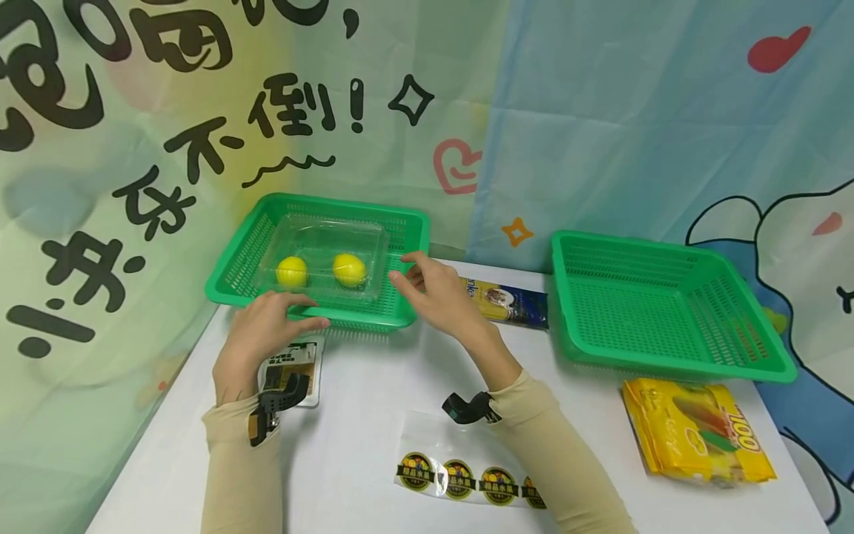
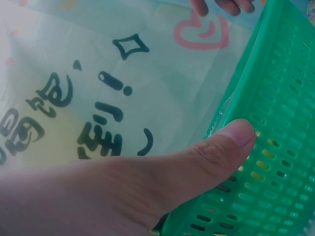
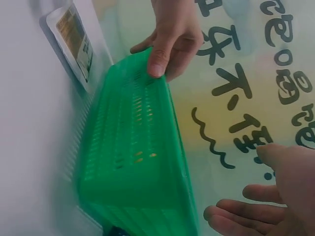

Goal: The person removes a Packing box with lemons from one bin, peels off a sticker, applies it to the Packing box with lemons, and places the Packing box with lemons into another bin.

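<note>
A green perforated basket (image 1: 416,222) stands at the back left, holding a clear plastic box (image 1: 327,241). Two yellow, lemon-like fruits (image 1: 349,270) show through the box's clear plastic. My left hand (image 1: 262,334) grips the basket's front rim. Its thumb (image 2: 236,133) lies against the outer wall in the left wrist view, and the right wrist view shows its fingers over the far side of the rim. By the basket's right end is my right hand (image 1: 443,293), fingers spread and holding nothing; the right wrist view shows it apart from the basket.
A second green basket (image 1: 667,371) stands at the right, with a yellow bag (image 1: 700,434) before it. A blue-and-yellow packet (image 1: 514,305) lies between the baskets. Near my left wrist is a flat pouch (image 1: 308,371). A strip of round stickers (image 1: 459,478) lies in front.
</note>
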Tool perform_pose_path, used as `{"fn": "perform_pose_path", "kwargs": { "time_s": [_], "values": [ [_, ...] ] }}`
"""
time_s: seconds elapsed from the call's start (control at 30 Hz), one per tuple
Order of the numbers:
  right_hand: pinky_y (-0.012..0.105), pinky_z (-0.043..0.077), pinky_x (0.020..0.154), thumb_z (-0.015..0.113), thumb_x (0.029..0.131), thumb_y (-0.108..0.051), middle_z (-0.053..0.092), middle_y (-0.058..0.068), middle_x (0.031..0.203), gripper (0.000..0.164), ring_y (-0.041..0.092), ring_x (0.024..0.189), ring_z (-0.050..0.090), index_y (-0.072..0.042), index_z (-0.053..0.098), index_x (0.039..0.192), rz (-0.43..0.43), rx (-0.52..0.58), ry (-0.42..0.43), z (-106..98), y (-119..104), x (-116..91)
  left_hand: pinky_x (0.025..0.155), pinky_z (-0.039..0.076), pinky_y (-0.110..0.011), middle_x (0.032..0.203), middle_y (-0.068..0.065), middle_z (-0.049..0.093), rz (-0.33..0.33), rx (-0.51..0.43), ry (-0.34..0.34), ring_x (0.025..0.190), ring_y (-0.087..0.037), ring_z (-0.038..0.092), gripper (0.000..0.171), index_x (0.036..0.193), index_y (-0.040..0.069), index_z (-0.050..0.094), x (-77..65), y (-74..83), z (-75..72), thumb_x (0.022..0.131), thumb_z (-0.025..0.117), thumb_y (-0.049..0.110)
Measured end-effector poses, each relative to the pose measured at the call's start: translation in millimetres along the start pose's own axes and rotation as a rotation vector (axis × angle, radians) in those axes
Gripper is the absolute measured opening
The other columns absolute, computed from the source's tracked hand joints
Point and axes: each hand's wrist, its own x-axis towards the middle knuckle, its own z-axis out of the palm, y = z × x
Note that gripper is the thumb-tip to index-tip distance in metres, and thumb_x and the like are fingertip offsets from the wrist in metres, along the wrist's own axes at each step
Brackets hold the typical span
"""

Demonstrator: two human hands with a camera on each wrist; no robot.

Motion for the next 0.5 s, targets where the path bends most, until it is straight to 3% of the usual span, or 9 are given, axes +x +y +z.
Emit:
{"fn": "perform_pose_path", "kwargs": {
  "time_s": [0.3,0.5],
  "values": [
    [0.043,0.058,0.093,0.054,0.108,-0.047,0.071,0.014,0.118,0.058,0.027,0.108,0.069,-0.005,0.053,0.148,0.074,-0.001,0.023,21,-5,16,0.091,0.052,-0.063,0.137,-0.020,0.068,0.001,-0.005,0.001,0.130,-0.048,0.058,0.060,0.133,0.011,0.072,0.3,-0.6,-0.6,0.092,0.075,0.055],
    [0.046,0.059,0.090,0.053,0.108,-0.048,0.068,0.021,0.127,0.062,0.033,0.113,0.068,-0.001,0.049,0.150,0.089,-0.013,0.027,34,-6,25,0.090,0.054,-0.062,0.135,-0.021,0.069,0.007,-0.008,0.006,0.128,-0.048,0.059,0.059,0.132,0.010,0.073,-0.2,1.0,-0.5,0.092,0.076,0.053]
  ]
}}
